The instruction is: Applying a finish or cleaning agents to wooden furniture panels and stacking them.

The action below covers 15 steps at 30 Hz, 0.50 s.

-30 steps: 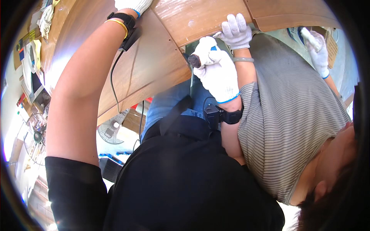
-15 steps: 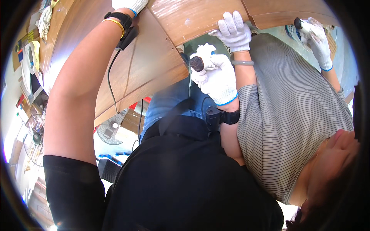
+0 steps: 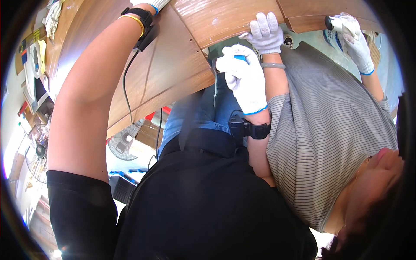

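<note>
My left hand (image 3: 149,4), in a white knit glove, rests at the wooden panel (image 3: 167,43); its fingers lie beyond the upper edge of the picture. My right hand (image 3: 248,84), gloved the same way, is raised past the panel's rounded corner. Its fingers are closed around a white, cloth-like bundle (image 3: 225,64), hard to tell apart from the glove. A small blue patch shows between the fingers.
At my right a co-worker in a striped shirt (image 3: 329,108) has one gloved hand (image 3: 265,34) on the panel's edge. The other gloved hand (image 3: 357,47) grips a black-ended white object (image 3: 333,23). Fans (image 3: 123,141) and a cable (image 3: 125,86) are at left.
My right hand has turned and moved slightly up, so the dark round end of what it holds no longer shows. My left arm has shifted slightly right.
</note>
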Tool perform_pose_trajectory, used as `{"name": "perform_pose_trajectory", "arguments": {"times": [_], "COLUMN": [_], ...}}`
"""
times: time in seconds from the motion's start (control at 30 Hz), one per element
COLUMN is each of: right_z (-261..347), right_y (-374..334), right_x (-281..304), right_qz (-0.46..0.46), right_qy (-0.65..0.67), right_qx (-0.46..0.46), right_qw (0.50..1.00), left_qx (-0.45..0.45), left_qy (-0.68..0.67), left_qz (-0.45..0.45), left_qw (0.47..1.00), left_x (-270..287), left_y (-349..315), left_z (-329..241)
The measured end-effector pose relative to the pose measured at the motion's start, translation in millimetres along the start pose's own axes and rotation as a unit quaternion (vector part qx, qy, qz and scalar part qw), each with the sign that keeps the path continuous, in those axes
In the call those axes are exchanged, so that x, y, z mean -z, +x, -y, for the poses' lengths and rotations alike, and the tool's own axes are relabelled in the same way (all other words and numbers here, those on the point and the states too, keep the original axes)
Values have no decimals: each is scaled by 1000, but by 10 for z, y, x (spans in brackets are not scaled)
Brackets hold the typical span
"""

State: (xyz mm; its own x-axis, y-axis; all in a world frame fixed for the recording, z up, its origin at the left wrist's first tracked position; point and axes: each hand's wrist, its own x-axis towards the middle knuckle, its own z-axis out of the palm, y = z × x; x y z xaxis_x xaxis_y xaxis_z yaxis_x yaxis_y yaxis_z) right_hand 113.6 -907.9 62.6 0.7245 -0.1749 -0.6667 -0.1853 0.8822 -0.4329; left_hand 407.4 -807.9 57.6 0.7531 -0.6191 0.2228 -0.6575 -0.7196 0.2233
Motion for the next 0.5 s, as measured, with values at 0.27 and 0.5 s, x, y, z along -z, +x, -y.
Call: {"name": "perform_pose_trajectory", "arguments": {"times": [0.27, 0.5], "right_z": [-32, 119], "right_y": [-69, -122], "right_x": [-138, -23], "right_qz": [42, 3], "right_qy": [-70, -145], "right_qx": [154, 59], "right_qw": [985, 988], "left_qx": [-8, 6], "left_qy": [-7, -24], "left_qz": [-3, 2], "left_qw": [1000, 1000], "left_x": [28, 132], "left_y": [-27, -18], "left_z": [-45, -170]}}
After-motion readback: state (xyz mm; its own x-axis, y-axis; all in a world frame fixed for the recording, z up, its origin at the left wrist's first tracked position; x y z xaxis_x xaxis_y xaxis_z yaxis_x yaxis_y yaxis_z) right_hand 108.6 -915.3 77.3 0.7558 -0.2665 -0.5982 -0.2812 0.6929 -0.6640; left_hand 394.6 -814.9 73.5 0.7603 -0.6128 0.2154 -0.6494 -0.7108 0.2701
